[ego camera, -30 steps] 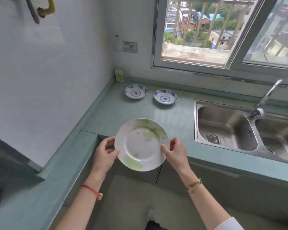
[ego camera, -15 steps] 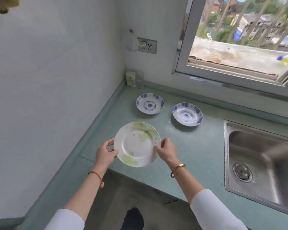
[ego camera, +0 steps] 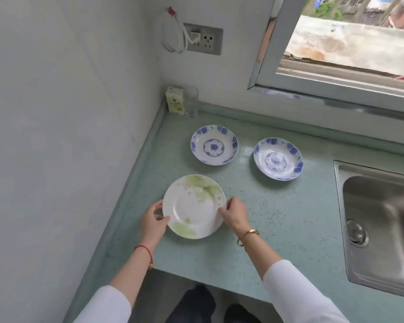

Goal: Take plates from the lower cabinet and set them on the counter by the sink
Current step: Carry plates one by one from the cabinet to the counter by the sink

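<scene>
Head view. A white plate with green leaf print sits at lower centre of the frame, over the pale green counter, near its left wall edge and a little back from its front edge. Whether the plate rests on the surface or is just above it cannot be told. The left hand has its grip closed on the plate's left rim, thumb on top. The right hand has its grip closed on the right rim, fingertips pinching the edge.

Containers: two blue-patterned dishes stand empty on the counter beyond the plate, one at centre frame, the other to its right; they are apart from each other and from the plate. A steel sink fills the right edge of the frame; its basin holds only the drain fitting. A clear glass and a small carton stand side by side in the back corner, upper centre.

Open room: bare counter lies between the plate and the sink, and between the plate and the front edge.
</scene>
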Demonstrator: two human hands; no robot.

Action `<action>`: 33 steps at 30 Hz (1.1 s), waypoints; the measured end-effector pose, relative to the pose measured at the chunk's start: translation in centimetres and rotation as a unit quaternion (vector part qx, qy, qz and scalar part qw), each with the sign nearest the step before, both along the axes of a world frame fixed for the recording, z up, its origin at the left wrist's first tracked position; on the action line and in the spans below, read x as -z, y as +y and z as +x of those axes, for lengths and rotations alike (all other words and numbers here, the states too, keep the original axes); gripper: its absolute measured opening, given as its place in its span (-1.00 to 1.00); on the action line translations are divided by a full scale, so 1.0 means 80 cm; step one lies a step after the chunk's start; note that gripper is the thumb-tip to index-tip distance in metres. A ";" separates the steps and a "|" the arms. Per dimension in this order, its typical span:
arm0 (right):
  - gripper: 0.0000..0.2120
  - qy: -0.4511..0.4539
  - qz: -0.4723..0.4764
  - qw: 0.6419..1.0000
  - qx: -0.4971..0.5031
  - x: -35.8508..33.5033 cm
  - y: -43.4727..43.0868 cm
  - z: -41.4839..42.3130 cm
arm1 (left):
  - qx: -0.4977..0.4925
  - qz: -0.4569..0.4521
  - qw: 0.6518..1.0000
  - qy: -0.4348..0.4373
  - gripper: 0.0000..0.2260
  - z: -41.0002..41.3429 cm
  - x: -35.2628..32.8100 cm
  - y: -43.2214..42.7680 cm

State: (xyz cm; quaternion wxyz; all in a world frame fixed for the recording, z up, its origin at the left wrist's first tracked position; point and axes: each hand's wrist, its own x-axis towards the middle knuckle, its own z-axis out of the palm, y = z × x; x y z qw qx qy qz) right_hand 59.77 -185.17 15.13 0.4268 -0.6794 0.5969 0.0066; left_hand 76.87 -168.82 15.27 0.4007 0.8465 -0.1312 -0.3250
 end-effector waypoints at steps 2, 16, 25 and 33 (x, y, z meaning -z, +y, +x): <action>-0.89 0.003 0.001 1.000 -0.002 0.004 0.000 0.005 | 0.004 0.008 1.000 0.000 -0.51 0.006 0.004 -0.001; -0.82 0.029 -0.006 0.999 -0.040 0.001 -0.002 0.002 | 0.031 0.018 0.999 -0.006 -0.49 0.009 0.003 0.000; -0.78 -0.128 -0.009 0.991 -0.037 -0.069 0.004 -0.014 | -0.142 -0.089 0.985 -0.031 -0.65 -0.016 -0.063 0.050; -0.81 -0.325 0.097 0.932 -0.127 -0.145 0.061 -0.065 | -0.311 -0.229 0.919 -0.074 -0.78 -0.164 -0.134 0.135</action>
